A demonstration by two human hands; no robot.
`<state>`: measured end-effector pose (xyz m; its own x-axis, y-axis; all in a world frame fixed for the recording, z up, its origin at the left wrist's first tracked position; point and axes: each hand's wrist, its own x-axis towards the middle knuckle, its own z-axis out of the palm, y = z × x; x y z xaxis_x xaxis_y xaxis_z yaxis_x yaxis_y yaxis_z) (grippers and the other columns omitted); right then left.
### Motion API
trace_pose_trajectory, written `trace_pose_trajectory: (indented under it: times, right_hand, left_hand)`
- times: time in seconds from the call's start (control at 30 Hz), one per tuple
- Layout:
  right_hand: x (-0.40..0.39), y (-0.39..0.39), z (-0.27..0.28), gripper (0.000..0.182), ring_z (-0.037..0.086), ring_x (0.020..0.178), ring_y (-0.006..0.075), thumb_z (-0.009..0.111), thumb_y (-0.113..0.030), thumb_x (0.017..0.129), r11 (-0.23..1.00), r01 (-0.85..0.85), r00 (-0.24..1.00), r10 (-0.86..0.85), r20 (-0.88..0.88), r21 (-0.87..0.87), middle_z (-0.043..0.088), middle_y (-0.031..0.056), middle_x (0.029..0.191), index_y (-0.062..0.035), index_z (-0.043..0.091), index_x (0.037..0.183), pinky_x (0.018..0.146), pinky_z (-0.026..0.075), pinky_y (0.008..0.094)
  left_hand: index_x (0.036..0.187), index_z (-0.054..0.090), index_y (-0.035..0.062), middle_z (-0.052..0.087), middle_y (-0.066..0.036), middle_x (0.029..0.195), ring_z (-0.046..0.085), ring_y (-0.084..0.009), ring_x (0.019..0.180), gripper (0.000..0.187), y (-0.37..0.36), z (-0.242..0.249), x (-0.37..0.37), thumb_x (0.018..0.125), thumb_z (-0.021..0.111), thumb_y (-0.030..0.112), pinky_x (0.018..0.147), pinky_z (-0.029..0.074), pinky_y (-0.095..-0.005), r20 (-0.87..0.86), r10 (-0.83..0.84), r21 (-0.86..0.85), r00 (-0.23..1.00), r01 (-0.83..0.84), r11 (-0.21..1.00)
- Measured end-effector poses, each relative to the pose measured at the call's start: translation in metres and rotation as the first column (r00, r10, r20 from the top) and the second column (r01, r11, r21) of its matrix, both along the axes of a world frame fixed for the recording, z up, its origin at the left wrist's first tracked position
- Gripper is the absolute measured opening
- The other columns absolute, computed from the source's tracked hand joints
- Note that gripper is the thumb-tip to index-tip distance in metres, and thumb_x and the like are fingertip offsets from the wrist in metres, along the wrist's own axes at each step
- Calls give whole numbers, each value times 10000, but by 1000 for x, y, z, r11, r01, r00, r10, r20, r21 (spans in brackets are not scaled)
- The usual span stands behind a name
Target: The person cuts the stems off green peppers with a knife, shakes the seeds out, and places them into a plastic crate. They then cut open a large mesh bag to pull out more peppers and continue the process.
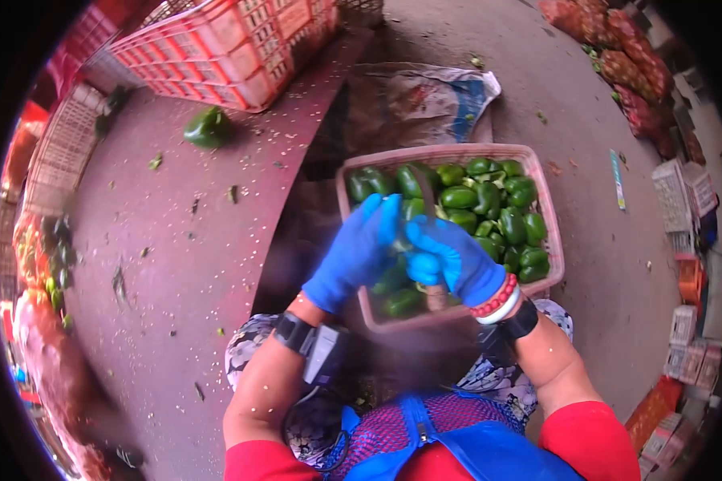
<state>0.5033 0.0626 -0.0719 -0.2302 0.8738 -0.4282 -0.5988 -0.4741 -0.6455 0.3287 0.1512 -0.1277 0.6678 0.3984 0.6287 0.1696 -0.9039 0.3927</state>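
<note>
A pink plastic crate [549, 216] holding several green bell peppers [487, 198] stands in front of me. Both my hands, in blue gloves, are above its near left part. My right hand [457, 255] is closed around a knife [427, 191]; its dark blade points away from me, and the light handle end shows below my fist. My left hand [357, 248] is close beside it, fingers bent and pressed together. What those fingers hold is hidden and blurred. Some peppers lie below the hands, partly covered by them.
On the reddish board [176, 305] at left lie a single green pepper [207, 127], seeds and scraps. A large red crate [233, 56] stands at the back. A crumpled sack [417, 100] lies beyond the pepper crate. Filled net sacks [634, 72] line the far right.
</note>
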Motion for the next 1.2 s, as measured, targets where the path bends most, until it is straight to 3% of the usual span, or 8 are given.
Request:
trace_pose_trajectory:
  times: [0.23, 0.33, 0.4, 0.63, 0.77, 0.9, 1.07, 1.2]
  right_hand:
    - [5, 0, 4, 205, 532, 518, 86, 635, -259, 957, 984, 37, 868, -117, 482, 172, 558, 0, 685, -58, 598, 938, 475, 450, 235]
    - [11, 2, -8, 190, 542, 474, 90, 603, -208, 973, 981, 52, 865, -138, 483, 187, 589, 18, 625, -25, 630, 930, 442, 438, 250]
    - [15, 4, 3, 178, 577, 505, 127, 607, -193, 962, 986, 12, 796, -110, 595, 165, 601, 42, 626, -17, 627, 947, 471, 462, 284]
    - [6, 2, -18, 236, 656, 757, 353, 663, -150, 870, 827, -213, 263, -465, 846, 520, 642, 189, 800, -15, 595, 1052, 654, 505, 433]
    - [-7, -7, -1, 507, 674, 824, 247, 651, -117, 860, 771, -373, 157, -496, 854, 516, 675, 148, 948, -45, 558, 1353, 750, 532, 351]
    - [31, -2, 5, 422, 656, 800, 173, 713, -188, 854, 872, -211, 166, -413, 895, 441, 699, 102, 964, -20, 634, 1234, 717, 527, 329]
    - [20, -1, 6, 273, 677, 860, 330, 739, -228, 845, 939, -81, 485, -257, 836, 335, 690, 169, 906, -15, 696, 1009, 741, 524, 407]
    - [12, -4, -12, 276, 649, 812, 384, 734, -251, 833, 897, -165, 299, -351, 887, 411, 651, 204, 843, -17, 626, 932, 693, 502, 458]
  left_hand:
    - [1414, 389, 28, 670, -135, 1032, 681, -271, 859, 568, -1, -1, 9, 938, 636, 216, 766, 545, -360, -44, -4, -494, 999, -19, 869]
    - [1280, 479, 46, 666, -71, 868, 627, -135, 592, 370, -1, 20, 7, 1016, 557, 293, 535, 513, -237, -8, -118, -857, 993, 54, 512]
    - [1245, 491, 59, 658, -70, 849, 599, -124, 529, 330, -7, 60, 9, 1011, 562, 280, 472, 489, -221, 217, -74, -971, 973, 207, -117]
    - [1192, 513, 36, 654, -128, 812, 654, -223, 642, 376, -16, 23, 15, 877, 690, 138, 578, 519, -366, -158, 137, -584, 978, -204, 786]
    - [1195, 530, 29, 647, -127, 818, 649, -195, 668, 385, -17, 18, 14, 853, 691, 103, 601, 525, -372, -52, 126, -641, 991, -130, 757]
    - [1247, 531, 72, 628, -8, 876, 595, -77, 594, 329, -8, 37, 9, 933, 618, 119, 521, 505, -223, -18, 2, -988, 1000, -18, 152]
    - [1158, 554, 51, 614, -17, 808, 588, -83, 556, 265, -19, 43, 19, 917, 637, 125, 500, 502, -238, -70, -139, -975, 988, -38, 220]
    - [1077, 565, 36, 624, -36, 771, 606, -94, 553, 205, -26, 43, 24, 903, 624, 126, 478, 501, -247, -163, -60, -956, 985, -143, 255]
